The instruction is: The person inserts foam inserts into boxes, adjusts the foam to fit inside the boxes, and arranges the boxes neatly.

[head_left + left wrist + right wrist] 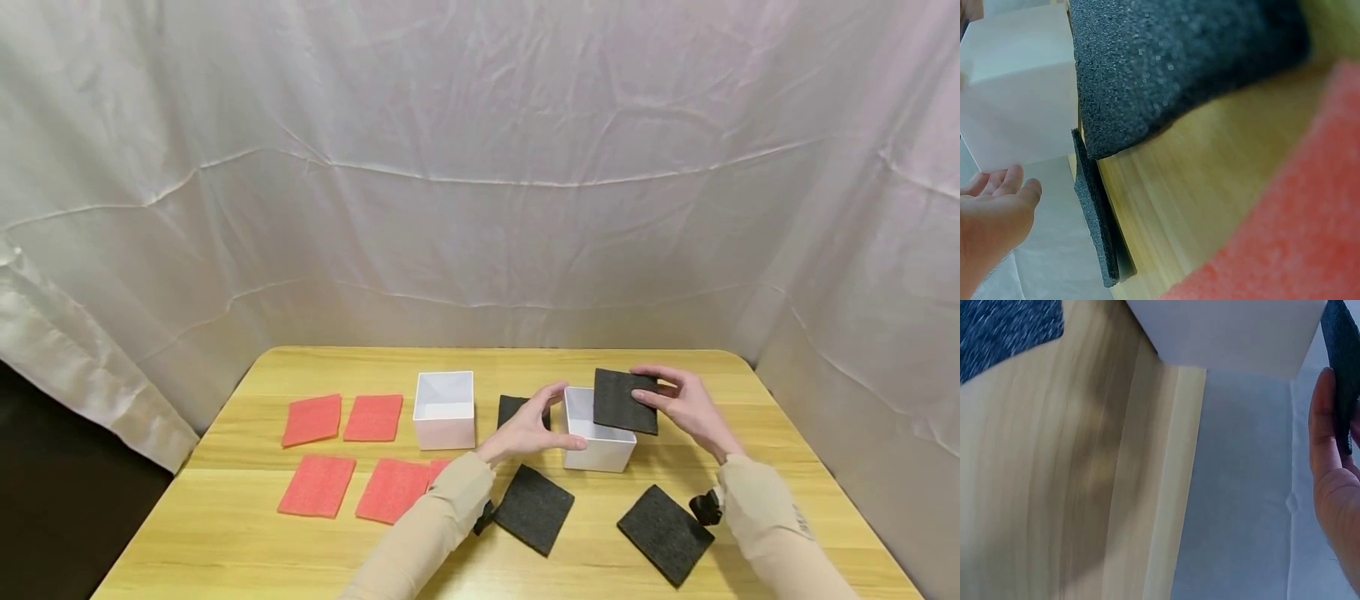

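Note:
My right hand (pixel 686 408) pinches a square black pad (pixel 618 400) by its right side, thumb in front and fingers behind. The pad hangs tilted over the opening of the right white box (pixel 600 456), hiding part of the inside. Around that box's left side, my left hand (pixel 527 432) holds it, thumb at the front and fingers farther back. In the left wrist view, the fingertips (pixel 1013 177) meet the edge of the box. The right wrist view shows the pad (pixel 1340 362) edge-on between thumb and fingers.
Another white box (pixel 445 432) stands left of my left hand. Flat black pads lie behind that hand (pixel 512 407), in front of it (pixel 534 510) and at front right (pixel 666 535). Several red pads (pixel 317 486) lie on the left; my left sleeve partly covers one. Curtains surround the wooden table (pixel 225 533).

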{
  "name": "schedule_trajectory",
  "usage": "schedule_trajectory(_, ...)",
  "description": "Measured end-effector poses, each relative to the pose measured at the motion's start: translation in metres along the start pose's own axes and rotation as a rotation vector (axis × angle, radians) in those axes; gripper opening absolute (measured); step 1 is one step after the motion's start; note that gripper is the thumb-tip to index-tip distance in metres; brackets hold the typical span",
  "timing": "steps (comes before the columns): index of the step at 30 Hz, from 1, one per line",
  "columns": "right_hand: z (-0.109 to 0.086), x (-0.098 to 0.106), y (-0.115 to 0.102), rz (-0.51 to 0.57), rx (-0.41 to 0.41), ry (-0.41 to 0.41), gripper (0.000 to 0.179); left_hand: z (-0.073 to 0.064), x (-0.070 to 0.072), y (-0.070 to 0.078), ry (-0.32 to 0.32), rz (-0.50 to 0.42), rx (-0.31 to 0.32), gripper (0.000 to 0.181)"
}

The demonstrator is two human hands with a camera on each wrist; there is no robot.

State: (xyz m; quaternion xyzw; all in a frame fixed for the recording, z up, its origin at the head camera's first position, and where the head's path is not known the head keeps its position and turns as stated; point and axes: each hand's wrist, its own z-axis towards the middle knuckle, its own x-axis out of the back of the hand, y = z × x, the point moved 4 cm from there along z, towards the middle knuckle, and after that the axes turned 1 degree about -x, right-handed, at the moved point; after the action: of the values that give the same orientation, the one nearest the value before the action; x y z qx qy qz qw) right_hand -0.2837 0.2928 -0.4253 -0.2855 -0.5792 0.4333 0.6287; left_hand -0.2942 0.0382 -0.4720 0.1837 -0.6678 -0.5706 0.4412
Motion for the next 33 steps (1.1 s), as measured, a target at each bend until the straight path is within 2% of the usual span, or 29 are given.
schedule_trajectory(13, 0.01, -0.019, -0.009, -0.094, -0.005, -0.083, 0.044, -0.002, 0.001, 0.002, -0.01, 0.006, 0.006, 0.096)
schedule_trajectory(22, 0.014, -0.03, -0.02, -0.205, 0.133, -0.107, 0.037, -0.004, 0.001, 0.0, -0.017, -0.001, 0.023, 0.095)
schedule_trajectory(33, 0.017, -0.035, -0.024, -0.314, 0.175, -0.145, 0.033, -0.005, 0.001, 0.002, -0.018, -0.001, 0.029, 0.095)
